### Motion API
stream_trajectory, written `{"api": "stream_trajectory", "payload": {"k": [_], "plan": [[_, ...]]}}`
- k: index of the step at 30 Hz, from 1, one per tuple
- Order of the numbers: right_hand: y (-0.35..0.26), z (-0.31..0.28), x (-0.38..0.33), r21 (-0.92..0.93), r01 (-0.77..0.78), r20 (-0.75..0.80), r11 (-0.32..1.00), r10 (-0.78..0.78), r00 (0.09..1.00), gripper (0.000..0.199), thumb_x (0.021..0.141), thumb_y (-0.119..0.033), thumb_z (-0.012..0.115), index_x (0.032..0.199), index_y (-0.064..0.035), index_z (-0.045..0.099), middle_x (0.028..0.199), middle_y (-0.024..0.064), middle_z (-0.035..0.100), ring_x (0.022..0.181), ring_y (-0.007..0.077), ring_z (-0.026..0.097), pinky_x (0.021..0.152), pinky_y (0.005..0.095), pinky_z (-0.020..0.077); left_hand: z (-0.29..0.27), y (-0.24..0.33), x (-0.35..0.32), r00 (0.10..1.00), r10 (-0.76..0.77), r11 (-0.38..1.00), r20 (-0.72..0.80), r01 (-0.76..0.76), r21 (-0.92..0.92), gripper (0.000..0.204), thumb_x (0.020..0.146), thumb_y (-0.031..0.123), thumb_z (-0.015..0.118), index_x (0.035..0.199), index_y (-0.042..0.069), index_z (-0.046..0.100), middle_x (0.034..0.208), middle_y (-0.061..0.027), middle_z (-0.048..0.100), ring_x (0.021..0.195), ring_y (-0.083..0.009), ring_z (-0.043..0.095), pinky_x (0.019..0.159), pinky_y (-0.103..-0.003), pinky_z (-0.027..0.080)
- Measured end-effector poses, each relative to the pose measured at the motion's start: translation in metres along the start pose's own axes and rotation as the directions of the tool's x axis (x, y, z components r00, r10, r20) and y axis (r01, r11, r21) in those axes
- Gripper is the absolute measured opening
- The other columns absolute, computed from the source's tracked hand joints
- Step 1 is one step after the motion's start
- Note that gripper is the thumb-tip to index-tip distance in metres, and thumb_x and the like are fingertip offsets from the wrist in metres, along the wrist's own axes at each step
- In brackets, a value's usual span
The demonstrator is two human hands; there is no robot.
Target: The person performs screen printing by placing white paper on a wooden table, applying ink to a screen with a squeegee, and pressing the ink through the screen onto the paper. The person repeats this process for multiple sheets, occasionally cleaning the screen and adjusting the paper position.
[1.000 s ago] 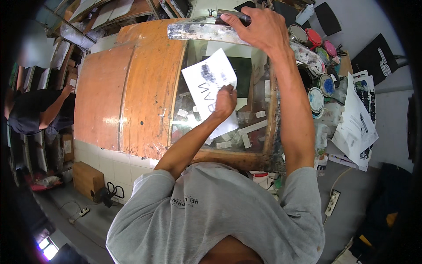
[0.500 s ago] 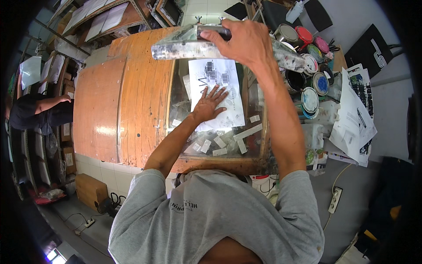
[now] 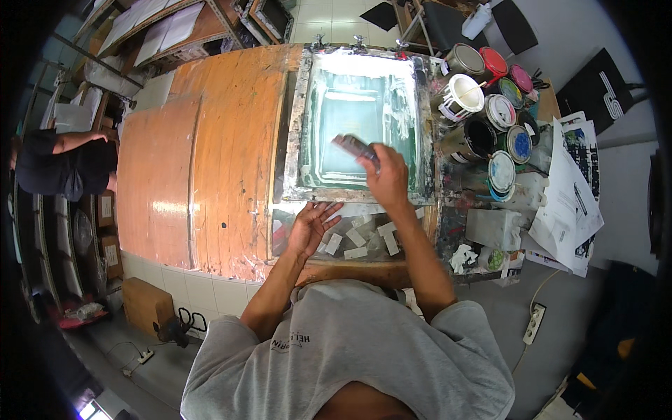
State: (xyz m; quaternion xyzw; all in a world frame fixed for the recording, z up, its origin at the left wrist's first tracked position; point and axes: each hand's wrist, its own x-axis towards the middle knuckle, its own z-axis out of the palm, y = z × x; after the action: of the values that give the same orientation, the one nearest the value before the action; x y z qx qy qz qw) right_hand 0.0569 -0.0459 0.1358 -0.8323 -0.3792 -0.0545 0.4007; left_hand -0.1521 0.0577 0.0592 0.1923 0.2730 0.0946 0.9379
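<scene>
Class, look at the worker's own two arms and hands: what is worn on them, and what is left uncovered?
Both forearms are bare; the left hand and right hand wear no gloves. I cannot make out a watch or rings. The grey short-sleeved T-shirt, with small printed lettering, covers only the upper arms.

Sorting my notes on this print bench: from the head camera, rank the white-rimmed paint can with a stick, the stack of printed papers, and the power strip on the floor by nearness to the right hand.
1. White-rimmed paint can, up and right of the right hand.
2. Printed papers, far right on the bench.
3. Power strip, lower right on the floor.
</scene>
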Motion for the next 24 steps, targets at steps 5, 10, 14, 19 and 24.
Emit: {"api": "stream_trajectory", "payload": {"k": [5, 10, 14, 19, 24], "plan": [[0.038, 0.022, 0.066, -0.07, 0.126, 0.168, 0.99, -0.113, 0.979, 0.041, 0.08, 0.008, 0.061, 0.119, -0.0049, 0.062, 0.109, 0.0157, 0.068, 0.105, 0.0341, 0.06, 0.09, 0.0463, 0.0418, -0.035, 0.008, 0.015, 0.985, -0.15, 0.986, 0.083, 0.155, -0.058, 0.011, 0.093, 0.007, 0.064, 0.086, 0.015, 0.065, 0.119, -0.0129, 0.069, 0.141, -0.04, 0.045, 0.113, -0.059, 0.039], [0.077, 0.083, 0.098, -0.262, 0.331, 0.235, 0.906, -0.273, 0.933, 0.049, 0.075, 0.011, 0.058, 0.118, -0.0093, 0.066, 0.112, 0.0096, 0.069, 0.11, 0.0275, 0.059, 0.093, 0.0478, 0.0383, -0.046, 0.02, 0.019, 0.937, -0.226, 0.972, 0.265, 0.233, 0.003, 0.015, 0.095, 0.009, 0.063, 0.099, 0.016, 0.075, 0.124, -0.002, 0.07, 0.147, -0.0429, 0.035, 0.116, -0.063, 0.032], [0.1, 0.115, 0.16, -0.302, 0.291, 0.244, 0.908, -0.221, 0.944, 0.045, 0.076, 0.008, 0.059, 0.115, -0.0111, 0.069, 0.108, 0.0094, 0.071, 0.106, 0.0284, 0.063, 0.09, 0.0496, 0.0409, -0.06, 0.017, 0.022, 0.887, -0.203, 0.945, 0.415, 0.289, -0.155, 0.023, 0.092, 0.009, 0.066, 0.113, 0.006, 0.074, 0.133, -0.0102, 0.066, 0.147, -0.0431, 0.034, 0.118, -0.059, 0.032], [0.102, 0.092, 0.231, -0.318, 0.151, 0.516, 0.936, 0.037, 0.856, 0.04, 0.083, -0.005, 0.067, 0.123, -0.0135, 0.068, 0.107, 0.0135, 0.073, 0.107, 0.0329, 0.066, 0.089, 0.0502, 0.0489, -0.058, 0.026, 0.025, 0.851, -0.277, 0.939, 0.446, 0.339, -0.064, 0.034, 0.095, 0.018, 0.062, 0.125, 0.005, 0.07, 0.145, -0.0202, 0.054, 0.15, -0.0426, 0.029, 0.119, -0.057, 0.03], [0.066, 0.018, 0.189, -0.127, -0.014, 0.547, 0.992, 0.082, 0.833, 0.041, 0.09, -0.006, 0.065, 0.13, -0.0083, 0.06, 0.115, 0.0223, 0.069, 0.11, 0.0407, 0.065, 0.093, 0.0442, 0.0499, -0.064, 0.025, 0.028, 0.829, -0.261, 0.933, 0.495, 0.348, -0.091, 0.04, 0.095, 0.023, 0.062, 0.13, 0.003, 0.066, 0.15, -0.0274, 0.047, 0.151, -0.0424, 0.025, 0.12, -0.056, 0.028]]}}
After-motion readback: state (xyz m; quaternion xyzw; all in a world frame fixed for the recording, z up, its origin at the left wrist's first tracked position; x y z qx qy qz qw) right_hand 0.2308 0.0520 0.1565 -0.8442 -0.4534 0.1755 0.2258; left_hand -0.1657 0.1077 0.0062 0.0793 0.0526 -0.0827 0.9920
